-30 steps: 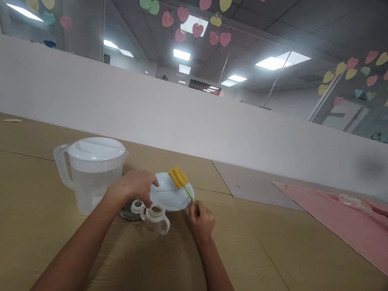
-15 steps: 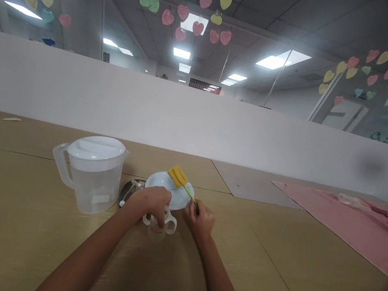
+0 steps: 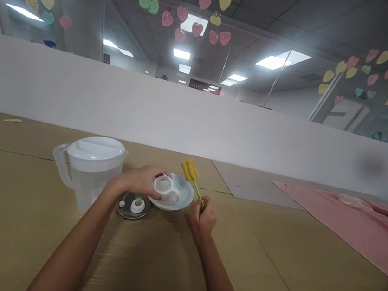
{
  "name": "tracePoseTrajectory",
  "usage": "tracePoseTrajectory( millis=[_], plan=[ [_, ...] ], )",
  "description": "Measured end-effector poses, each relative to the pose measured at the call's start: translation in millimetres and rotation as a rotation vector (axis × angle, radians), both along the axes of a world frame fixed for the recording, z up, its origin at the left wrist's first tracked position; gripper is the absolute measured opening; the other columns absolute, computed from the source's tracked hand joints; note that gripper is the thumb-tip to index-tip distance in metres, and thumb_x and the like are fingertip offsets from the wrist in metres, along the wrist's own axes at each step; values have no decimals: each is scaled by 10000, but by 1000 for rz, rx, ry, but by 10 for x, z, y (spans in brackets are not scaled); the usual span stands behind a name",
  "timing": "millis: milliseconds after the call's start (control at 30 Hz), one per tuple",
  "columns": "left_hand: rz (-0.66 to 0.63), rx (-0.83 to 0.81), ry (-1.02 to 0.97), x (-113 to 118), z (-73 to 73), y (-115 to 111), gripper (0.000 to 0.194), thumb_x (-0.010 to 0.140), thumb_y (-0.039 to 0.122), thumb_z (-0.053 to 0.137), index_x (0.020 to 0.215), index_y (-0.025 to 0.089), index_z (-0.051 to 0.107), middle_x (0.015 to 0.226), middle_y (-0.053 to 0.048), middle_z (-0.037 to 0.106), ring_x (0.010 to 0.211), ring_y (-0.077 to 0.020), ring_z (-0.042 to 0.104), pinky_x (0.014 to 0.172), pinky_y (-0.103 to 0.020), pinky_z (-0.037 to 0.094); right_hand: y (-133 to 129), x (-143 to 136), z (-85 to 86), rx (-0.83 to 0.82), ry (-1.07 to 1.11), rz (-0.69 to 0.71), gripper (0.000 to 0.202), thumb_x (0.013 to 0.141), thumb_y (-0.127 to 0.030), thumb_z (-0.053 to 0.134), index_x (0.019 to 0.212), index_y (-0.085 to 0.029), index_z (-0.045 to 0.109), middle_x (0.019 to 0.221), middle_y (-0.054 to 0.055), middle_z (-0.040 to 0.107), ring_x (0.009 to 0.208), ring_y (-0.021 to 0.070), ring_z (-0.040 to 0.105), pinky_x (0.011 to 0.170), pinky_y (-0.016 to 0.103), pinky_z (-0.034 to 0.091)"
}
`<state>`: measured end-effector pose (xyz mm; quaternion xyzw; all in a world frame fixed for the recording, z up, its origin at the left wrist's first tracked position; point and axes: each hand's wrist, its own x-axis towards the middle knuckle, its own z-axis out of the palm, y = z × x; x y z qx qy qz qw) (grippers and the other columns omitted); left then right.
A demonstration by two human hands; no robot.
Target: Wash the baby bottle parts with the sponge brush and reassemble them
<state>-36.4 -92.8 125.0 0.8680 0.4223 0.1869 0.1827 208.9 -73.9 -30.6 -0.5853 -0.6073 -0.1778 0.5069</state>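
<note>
White wall (image 3: 203,123) stretched along the back. Below it, the counter (image 3: 270,271), light brown, everything carried on it. Pink cloth (image 3: 349,228) spread at the far right, well apart from the rest. Clear pitcher (image 3: 95,181) stood upright on the left, topped by a white lid, its lower right part covered by the left forearm. White bowl (image 3: 186,192) set near the middle, partly hidden by the left hand (image 3: 143,181) and what is held there. Left fingers are wrapped around the two-handled bottle (image 3: 165,190). Right hand (image 3: 204,217) placed to the right of the bowl, its fingers closed on the green handle of the brush (image 3: 192,174). Round metal dish (image 3: 126,213) laid between pitcher and bowl, right beside the bowl's near left edge. Bottle is held tilted over the bowl, one handle seen on its right (contact with the bowl can't be told). Brush is kept head up, its yellow sponge end seen above the bowl's right rim, apart from the bottle. White ring (image 3: 137,206) rested on the metal dish. Small white piece (image 3: 122,203) left by the dish's left edge.
</note>
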Motion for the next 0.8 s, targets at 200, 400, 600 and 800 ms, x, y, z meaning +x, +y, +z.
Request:
tracePoseTrajectory(
  millis=[200,400,600,800],
  plan=[
    [192,270,-144,94,-233,280,484,595,265,671,1069,209,587,1020,-57,539,968,-224,526,831,-327,442,-67,-66,37,249,22,133,297,913,-305,361,975,-118,583,759,89,678,635,153,623,586,242,464],
    [277,509,-131,145,-403,479,523,646,158,627,1161,178,537,1108,-74,549,1053,-229,500,941,-355,399,-77,-73,55,340,-227,324,205,878,-179,472,1008,-128,622,621,26,642,464,86,527,493,211,424],
    [380,621,-70,81,-462,587,544,652,147,629,1187,194,545,1104,-72,564,1022,-241,498,925,-378,402,-62,31,142,443,-300,382,220,815,-87,531,1018,-108,616,552,1,588,451,76,491,489,211,399],
    [375,695,128,90,-537,613,532,663,52,563,1169,216,562,1099,-78,559,1006,-244,481,886,-380,394,-78,49,144,446,-453,353,197,796,-92,548,976,-124,621,479,-35,514,437,73,439,469,225,329]
  ],
)
